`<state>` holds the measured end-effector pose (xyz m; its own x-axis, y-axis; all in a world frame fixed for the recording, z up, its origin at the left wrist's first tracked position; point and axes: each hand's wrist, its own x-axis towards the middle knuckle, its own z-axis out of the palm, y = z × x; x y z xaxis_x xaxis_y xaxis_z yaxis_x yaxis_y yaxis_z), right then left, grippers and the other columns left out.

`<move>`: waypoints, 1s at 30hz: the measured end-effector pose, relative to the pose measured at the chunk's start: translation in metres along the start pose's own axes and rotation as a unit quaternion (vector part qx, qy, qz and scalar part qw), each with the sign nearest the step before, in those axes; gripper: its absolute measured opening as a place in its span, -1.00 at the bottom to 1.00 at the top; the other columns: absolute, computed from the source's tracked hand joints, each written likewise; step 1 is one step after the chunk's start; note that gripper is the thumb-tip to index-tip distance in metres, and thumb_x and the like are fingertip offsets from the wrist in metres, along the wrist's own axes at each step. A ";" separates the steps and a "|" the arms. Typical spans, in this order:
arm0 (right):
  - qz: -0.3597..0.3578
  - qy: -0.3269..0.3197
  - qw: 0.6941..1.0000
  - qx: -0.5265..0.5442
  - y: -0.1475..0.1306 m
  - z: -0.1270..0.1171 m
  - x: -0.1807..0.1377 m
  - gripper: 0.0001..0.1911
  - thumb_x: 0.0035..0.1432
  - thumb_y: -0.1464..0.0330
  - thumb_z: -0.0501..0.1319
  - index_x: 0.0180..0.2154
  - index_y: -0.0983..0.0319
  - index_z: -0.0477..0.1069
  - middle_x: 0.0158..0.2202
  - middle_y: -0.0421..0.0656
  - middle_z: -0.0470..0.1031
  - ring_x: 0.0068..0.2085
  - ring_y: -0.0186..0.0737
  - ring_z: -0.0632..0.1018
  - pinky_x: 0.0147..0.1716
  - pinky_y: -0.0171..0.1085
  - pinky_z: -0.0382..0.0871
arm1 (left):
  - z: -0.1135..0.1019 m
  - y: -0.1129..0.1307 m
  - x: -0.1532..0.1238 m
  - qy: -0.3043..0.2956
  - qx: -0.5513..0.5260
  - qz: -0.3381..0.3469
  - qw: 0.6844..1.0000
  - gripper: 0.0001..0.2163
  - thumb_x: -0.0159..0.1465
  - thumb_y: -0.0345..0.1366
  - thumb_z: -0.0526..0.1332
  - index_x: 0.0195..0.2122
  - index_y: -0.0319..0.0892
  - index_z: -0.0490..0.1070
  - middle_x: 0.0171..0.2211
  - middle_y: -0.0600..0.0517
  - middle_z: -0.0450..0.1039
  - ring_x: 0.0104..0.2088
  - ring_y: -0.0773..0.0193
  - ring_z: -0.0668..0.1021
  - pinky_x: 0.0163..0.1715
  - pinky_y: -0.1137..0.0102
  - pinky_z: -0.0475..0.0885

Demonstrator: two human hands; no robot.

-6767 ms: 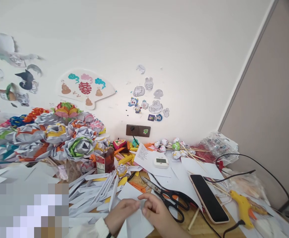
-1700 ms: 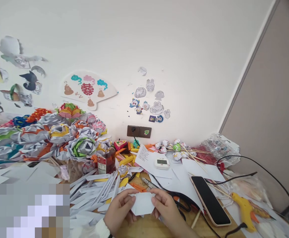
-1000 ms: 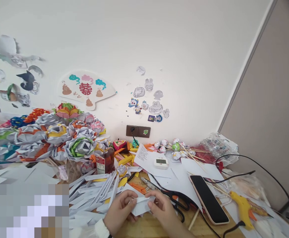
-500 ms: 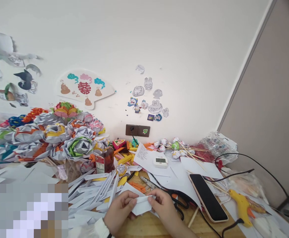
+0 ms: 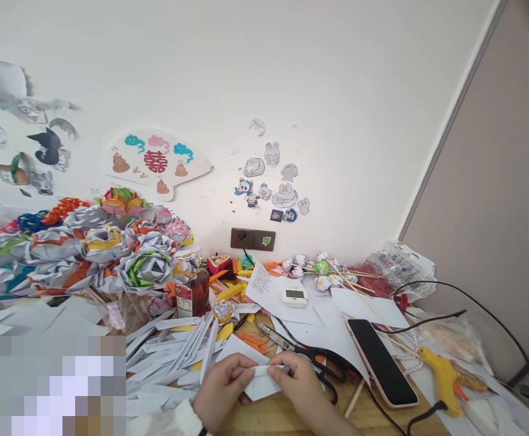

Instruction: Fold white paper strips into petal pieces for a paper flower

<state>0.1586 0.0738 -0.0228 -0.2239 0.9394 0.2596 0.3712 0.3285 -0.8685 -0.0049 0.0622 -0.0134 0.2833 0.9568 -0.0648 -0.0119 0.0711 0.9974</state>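
1. Nearest the scissors (image 5: 297,349), on their near side and a little left, I find a folded white paper (image 5: 262,387); the fingers cover its left and right ends, so I cannot tell how the creases run there.
2. The scissors are partly hidden from me too: the right hand (image 5: 294,378) blocks some of the near handle, and a black cable (image 5: 285,329) runs close along them.
3. Far left of the scissors, a pixelated block (image 5: 48,387) masks the lower corner, and I cannot make out what lies under it.
4. Beyond the scissors, a printed sheet (image 5: 264,284) carries lettering too small for me to read.
5. Both hands come in from the bottom edge, forearms cut off, the left one in a white sleeve (image 5: 177,421).
6. The left hand (image 5: 225,384) grips the paper's left end, thumb in front and fingers curled behind.
7. The right hand pinches the other end, its thumb pressed on the upper right, knuckles next to the scissors.
8. The paper is held between them over the desk (image 5: 255,421); I cannot tell whether its lower edge touches the wood.
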 end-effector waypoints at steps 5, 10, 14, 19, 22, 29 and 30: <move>0.002 -0.010 1.000 0.021 0.002 -0.001 0.001 -0.75 -0.04 0.25 0.14 -0.50 0.30 0.46 -0.54 -0.15 0.44 -0.48 -0.26 0.39 -0.53 -0.37 0.21 | -0.001 -0.001 0.000 -0.005 -0.023 0.006 1.000 -0.71 -0.07 -0.08 0.21 -0.47 -0.23 0.32 -0.65 0.12 0.36 -0.58 0.36 0.39 -0.60 0.46 0.33; -0.002 -0.014 1.000 0.003 -0.002 -0.003 0.001 -0.76 -0.04 0.27 0.14 -0.51 0.30 0.46 -0.55 -0.16 0.44 -0.48 -0.26 0.39 -0.51 -0.37 0.21 | -0.001 -0.003 0.000 -0.006 -0.008 0.007 1.000 -0.71 -0.04 -0.07 0.18 -0.47 -0.23 0.31 -0.67 0.14 0.31 -0.61 0.38 0.37 -0.61 0.46 0.33; -0.013 -0.019 1.000 -0.004 -0.006 -0.004 0.000 -0.78 -0.05 0.26 0.15 -0.50 0.29 0.46 -0.53 -0.15 0.46 -0.45 -0.24 0.41 -0.47 -0.35 0.23 | 0.003 0.001 -0.003 -0.007 0.027 -0.006 1.000 -0.67 -0.06 -0.02 0.17 -0.45 -0.22 0.34 -0.63 0.13 0.29 -0.57 0.35 0.37 -0.61 0.47 0.35; -0.034 -0.024 0.999 0.000 -0.003 -0.003 0.000 -0.79 -0.06 0.27 0.17 -0.50 0.28 0.47 -0.53 -0.14 0.48 -0.46 -0.24 0.43 -0.46 -0.35 0.24 | 0.002 0.001 -0.003 -0.001 0.108 0.003 0.994 -0.63 -0.04 0.02 0.11 -0.49 -0.23 0.38 -0.60 0.09 0.32 -0.52 0.30 0.38 -0.60 0.46 0.37; -0.042 -0.027 0.999 0.003 -0.001 -0.003 0.000 -0.81 -0.06 0.29 0.17 -0.49 0.27 0.47 -0.52 -0.15 0.48 -0.46 -0.24 0.43 -0.45 -0.34 0.25 | -0.001 -0.003 -0.002 0.009 0.177 0.035 0.984 -0.68 0.02 -0.05 0.09 -0.48 -0.23 0.42 -0.59 0.07 0.39 -0.53 0.31 0.40 -0.55 0.49 0.33; -0.014 -0.045 0.998 0.052 -0.001 -0.004 0.000 -0.77 -0.02 0.27 0.13 -0.43 0.28 0.46 -0.47 -0.14 0.48 -0.43 -0.23 0.43 -0.47 -0.34 0.25 | -0.003 -0.006 -0.003 0.021 0.255 0.072 0.964 -0.73 0.10 -0.14 0.05 -0.42 -0.21 0.43 -0.52 0.04 0.47 -0.49 0.29 0.44 -0.49 0.49 0.31; -0.011 -0.050 0.997 0.063 -0.001 -0.005 0.000 -0.76 -0.01 0.26 0.12 -0.42 0.28 0.46 -0.46 -0.14 0.48 -0.43 -0.23 0.43 -0.47 -0.34 0.25 | -0.003 -0.005 -0.003 0.022 0.262 0.075 0.962 -0.73 0.10 -0.15 0.04 -0.42 -0.20 0.43 -0.51 0.04 0.47 -0.48 0.29 0.44 -0.47 0.48 0.31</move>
<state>0.1626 0.0739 -0.0203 -0.3217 0.9158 0.2404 0.2514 0.3274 -0.9108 -0.0090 0.0597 -0.0183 0.2753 0.9570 0.0916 0.4393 -0.2100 0.8734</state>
